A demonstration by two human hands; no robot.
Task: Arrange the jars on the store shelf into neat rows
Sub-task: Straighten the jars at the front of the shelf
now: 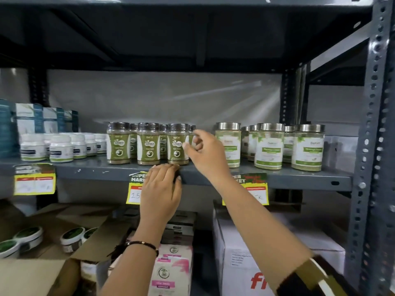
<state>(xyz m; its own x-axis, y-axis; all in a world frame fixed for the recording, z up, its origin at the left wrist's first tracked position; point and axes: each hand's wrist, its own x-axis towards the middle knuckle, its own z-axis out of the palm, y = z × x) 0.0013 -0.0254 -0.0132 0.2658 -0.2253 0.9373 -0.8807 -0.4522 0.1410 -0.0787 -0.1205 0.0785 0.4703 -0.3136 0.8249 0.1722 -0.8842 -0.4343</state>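
Green-labelled jars with dark lids [148, 144] stand in rows on the grey shelf [299, 178], three in front and more behind. My right hand [206, 151] hovers beside the rightmost front jar [177, 144], fingers loosely apart and holding nothing. My left hand [160, 191] is just below the shelf's front edge, wrapped around a dark-topped jar [177, 175] that is mostly hidden by the fingers. To the right stand taller jars with steel lids [268, 146] and pale green labels, loosely grouped.
Small white jars [61, 150] and blue-white boxes [27, 118] fill the shelf's left. Yellow price tags [34, 180] hang from the edge. Below are an open cardboard box with round tubs [30, 236], pink cartons [171, 272] and a white box [239, 253]. A perforated steel post [372, 146] stands at right.
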